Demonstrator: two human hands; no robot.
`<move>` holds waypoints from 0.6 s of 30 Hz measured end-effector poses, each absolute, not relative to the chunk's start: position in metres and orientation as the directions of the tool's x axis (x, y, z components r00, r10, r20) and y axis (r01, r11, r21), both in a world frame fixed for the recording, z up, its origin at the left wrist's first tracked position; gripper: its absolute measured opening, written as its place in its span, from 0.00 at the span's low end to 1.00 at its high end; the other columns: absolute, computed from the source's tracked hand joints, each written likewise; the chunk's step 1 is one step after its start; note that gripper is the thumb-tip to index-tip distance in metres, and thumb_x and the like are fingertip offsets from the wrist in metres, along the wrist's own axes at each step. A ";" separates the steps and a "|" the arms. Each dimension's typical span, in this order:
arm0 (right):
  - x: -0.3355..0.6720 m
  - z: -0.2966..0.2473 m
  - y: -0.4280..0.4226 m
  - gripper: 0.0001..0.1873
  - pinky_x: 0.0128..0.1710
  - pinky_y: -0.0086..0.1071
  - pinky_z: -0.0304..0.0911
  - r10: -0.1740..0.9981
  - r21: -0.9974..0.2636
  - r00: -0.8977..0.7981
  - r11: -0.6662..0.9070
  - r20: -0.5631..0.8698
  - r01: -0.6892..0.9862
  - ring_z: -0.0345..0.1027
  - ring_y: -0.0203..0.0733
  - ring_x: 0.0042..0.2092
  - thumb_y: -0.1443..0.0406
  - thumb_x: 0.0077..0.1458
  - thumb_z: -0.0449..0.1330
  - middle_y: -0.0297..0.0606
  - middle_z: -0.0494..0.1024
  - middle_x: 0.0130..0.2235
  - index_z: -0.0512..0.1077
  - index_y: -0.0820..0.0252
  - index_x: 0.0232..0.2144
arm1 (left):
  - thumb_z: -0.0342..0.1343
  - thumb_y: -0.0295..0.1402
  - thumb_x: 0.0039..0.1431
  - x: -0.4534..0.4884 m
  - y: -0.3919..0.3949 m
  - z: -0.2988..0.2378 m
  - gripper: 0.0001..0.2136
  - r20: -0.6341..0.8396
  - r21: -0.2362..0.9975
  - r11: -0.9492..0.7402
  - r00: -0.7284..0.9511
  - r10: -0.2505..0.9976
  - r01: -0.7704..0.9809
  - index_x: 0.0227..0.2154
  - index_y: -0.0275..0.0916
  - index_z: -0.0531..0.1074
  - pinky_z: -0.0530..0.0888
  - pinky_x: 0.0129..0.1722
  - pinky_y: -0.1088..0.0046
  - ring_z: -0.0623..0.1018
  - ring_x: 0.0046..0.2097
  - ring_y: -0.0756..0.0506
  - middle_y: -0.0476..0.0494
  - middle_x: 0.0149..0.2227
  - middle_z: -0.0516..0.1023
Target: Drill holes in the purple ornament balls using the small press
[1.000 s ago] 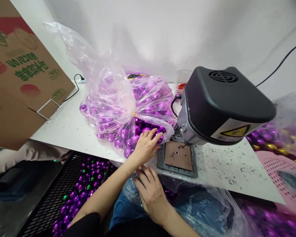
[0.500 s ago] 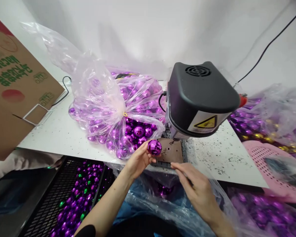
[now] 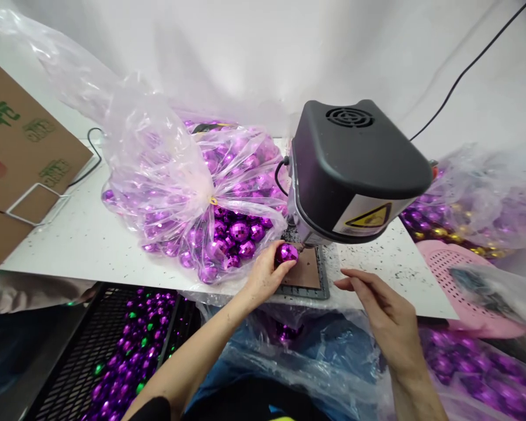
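My left hand point(image 3: 265, 275) grips a shiny purple faceted ball point(image 3: 288, 253), like a small disco-ball ornament. It holds the ball under the front of a black-housed bench machine point(image 3: 359, 169), against the machine's narrow lower tip, just above the brown board point(image 3: 304, 269) on its base. To the right of the base, above the table's front edge, is my right hand point(image 3: 388, 316). Its thumb and forefinger are drawn together; whatever they may pinch is too small to make out. A tied clear plastic bag point(image 3: 166, 158) full of similar purple balls lies left of the machine.
Dark flecks are scattered over the white table point(image 3: 377, 275). A cardboard box point(image 3: 30, 169) stands at left, with a black crate point(image 3: 70, 351) of purple and green balls below. A pink perforated basket point(image 3: 447, 275) and more bagged balls point(image 3: 477, 368) are at right.
My left hand has moved the ball in under the machine's tip. My right hand has drawn back to the right from the base's front edge. The view has shifted slightly.
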State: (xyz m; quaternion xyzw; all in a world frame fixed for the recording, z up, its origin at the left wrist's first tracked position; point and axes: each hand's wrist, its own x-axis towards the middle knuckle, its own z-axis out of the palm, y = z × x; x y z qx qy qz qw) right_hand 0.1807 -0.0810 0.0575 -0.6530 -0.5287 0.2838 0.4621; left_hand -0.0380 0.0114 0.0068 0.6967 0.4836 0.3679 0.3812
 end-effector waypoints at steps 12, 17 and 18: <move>0.194 0.070 -0.075 0.21 0.45 0.30 0.73 0.892 -0.914 0.416 -0.007 0.178 0.407 0.76 0.36 0.41 0.48 0.58 0.60 0.39 0.80 0.38 0.77 0.56 0.44 | 0.67 0.36 0.57 -0.010 0.010 -0.006 0.23 0.310 0.700 -0.432 0.303 0.901 0.569 0.55 0.43 0.70 0.69 0.58 0.54 0.72 0.57 0.35 0.38 0.55 0.73; 0.195 0.099 -0.061 0.18 0.42 0.34 0.72 0.788 -0.926 0.540 0.099 0.297 0.364 0.76 0.39 0.38 0.52 0.56 0.64 0.41 0.79 0.35 0.78 0.58 0.41 | 0.63 0.36 0.62 -0.017 0.015 -0.009 0.22 0.322 0.722 -0.503 0.412 0.852 0.475 0.57 0.40 0.66 0.64 0.63 0.54 0.73 0.59 0.37 0.36 0.56 0.75; 0.193 0.106 -0.056 0.16 0.41 0.35 0.71 0.761 -0.920 0.553 0.143 0.338 0.364 0.76 0.40 0.37 0.53 0.56 0.64 0.41 0.79 0.35 0.79 0.58 0.40 | 0.63 0.37 0.63 -0.018 0.016 -0.008 0.22 0.312 0.725 -0.507 0.433 0.845 0.466 0.57 0.39 0.66 0.64 0.63 0.55 0.72 0.59 0.37 0.36 0.56 0.75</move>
